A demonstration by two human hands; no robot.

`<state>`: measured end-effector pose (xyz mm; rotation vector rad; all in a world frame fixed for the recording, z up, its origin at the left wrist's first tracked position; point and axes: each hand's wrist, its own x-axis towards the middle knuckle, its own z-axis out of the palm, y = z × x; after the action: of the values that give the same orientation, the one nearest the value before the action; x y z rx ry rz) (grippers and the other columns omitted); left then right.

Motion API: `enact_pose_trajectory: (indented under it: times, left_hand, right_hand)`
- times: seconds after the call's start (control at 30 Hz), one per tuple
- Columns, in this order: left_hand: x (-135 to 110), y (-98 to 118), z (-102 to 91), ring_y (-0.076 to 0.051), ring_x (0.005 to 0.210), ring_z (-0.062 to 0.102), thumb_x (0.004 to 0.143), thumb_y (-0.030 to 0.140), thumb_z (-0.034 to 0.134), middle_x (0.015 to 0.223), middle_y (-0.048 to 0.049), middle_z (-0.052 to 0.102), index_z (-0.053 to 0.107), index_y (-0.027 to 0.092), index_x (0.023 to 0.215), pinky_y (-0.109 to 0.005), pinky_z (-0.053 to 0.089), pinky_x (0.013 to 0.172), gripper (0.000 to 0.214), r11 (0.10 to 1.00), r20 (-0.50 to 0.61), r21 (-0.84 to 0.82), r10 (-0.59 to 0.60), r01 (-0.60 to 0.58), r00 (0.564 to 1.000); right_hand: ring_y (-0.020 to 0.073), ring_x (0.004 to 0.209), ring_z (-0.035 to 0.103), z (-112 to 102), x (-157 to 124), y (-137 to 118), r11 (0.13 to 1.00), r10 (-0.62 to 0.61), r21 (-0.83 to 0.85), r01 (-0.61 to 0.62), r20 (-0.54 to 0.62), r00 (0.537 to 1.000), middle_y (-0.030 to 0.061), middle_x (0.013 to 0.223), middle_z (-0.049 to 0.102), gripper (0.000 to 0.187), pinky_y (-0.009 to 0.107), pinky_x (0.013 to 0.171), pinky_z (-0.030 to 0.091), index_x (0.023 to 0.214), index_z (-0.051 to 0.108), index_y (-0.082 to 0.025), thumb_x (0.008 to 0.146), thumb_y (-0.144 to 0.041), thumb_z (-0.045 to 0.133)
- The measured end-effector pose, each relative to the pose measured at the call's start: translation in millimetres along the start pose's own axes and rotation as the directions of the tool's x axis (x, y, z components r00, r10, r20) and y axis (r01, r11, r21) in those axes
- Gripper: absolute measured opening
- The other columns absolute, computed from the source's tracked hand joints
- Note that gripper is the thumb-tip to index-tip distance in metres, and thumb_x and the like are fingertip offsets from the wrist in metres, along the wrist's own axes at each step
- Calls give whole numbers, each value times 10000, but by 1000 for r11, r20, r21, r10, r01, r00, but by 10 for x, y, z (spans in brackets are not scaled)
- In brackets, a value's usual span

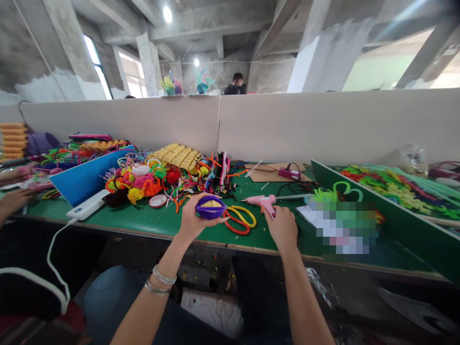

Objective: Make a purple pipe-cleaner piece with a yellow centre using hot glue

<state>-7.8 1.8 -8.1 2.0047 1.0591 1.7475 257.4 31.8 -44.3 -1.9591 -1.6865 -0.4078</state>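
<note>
Head view: my left hand [190, 215] has its fingers clamped round a purple and yellow craft piece [210, 207], lifted just above the green worktop [151, 218] so its face is open to the nozzle. My right hand [282, 227] grips the handle of the pink glue gun [264, 201], fingers wrapped tight, tip aimed left at the piece. Scissors [241, 218] lie flat between both hands, within easy reach. Pipe cleaner pile [168, 177] sits behind
</note>
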Motion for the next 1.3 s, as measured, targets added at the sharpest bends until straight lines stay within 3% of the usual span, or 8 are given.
enact_pose_trajectory:
  times: [0.13,0.27,0.4,0.5,0.67,0.93,1.07,1.3]
  left_hand:
    - [36,77,-25,-217,867,638,524,476,760,950,-75,666,557,180,1009,-362,520,784,603,991,-11,127,41,-39,999]
    - [60,118,-5,-205,870,630,564,531,717,942,-62,660,559,188,1007,-337,508,782,582,953,70,297,33,-52,997]
    - [47,89,68,-210,861,628,587,609,656,925,-68,659,565,185,1004,-320,505,750,602,867,235,492,-44,-80,971]
    - [35,65,100,-215,873,619,600,638,623,904,-70,661,563,179,1006,-314,498,749,616,813,341,554,-25,-179,940]
    - [50,64,59,-219,912,600,695,579,581,919,-93,653,524,148,1058,-308,484,747,567,733,425,613,10,-295,905]
    - [69,23,6,-223,875,594,690,599,567,899,-91,648,519,147,1025,-310,470,717,565,646,408,682,51,-341,912]
    - [62,10,16,-231,881,592,699,586,567,877,-98,653,517,137,1041,-315,466,707,566,614,419,697,70,-370,905]
    - [59,56,26,-233,885,591,728,512,586,854,-89,652,519,148,1026,-313,462,686,475,618,446,681,77,-394,892]
  right_hand:
    - [254,815,513,-75,-23,-49,997,1,-72,-2,-26,1000,149,886,596,277,330,631,347,926,621,-115,841,-329,468]
    - [270,871,520,-459,-42,-188,1000,-16,-6,15,-208,978,126,933,614,262,372,705,357,934,620,-148,840,-347,480]
    - [229,932,534,-993,-139,-430,920,-100,299,254,-449,888,94,993,619,254,365,807,377,1026,564,-183,874,-335,429]
    - [206,934,545,-1168,-254,-655,806,-235,388,447,-483,843,90,970,621,209,348,835,389,1010,542,-181,877,-277,412]
    - [203,951,560,-981,-369,-965,749,-499,320,581,-305,811,76,1001,642,223,322,844,382,1026,543,-169,847,-288,483]
    - [168,803,572,-859,-349,-982,785,-561,107,611,-296,773,15,807,667,147,333,903,291,918,584,-179,885,-227,448]
    - [180,851,538,-839,-360,-992,747,-623,130,652,-209,754,49,901,646,204,303,794,320,994,569,-170,908,-199,387]
    - [188,776,482,-788,-379,-1007,747,-638,110,656,-162,753,49,829,584,206,313,695,288,983,595,-212,903,-233,406]
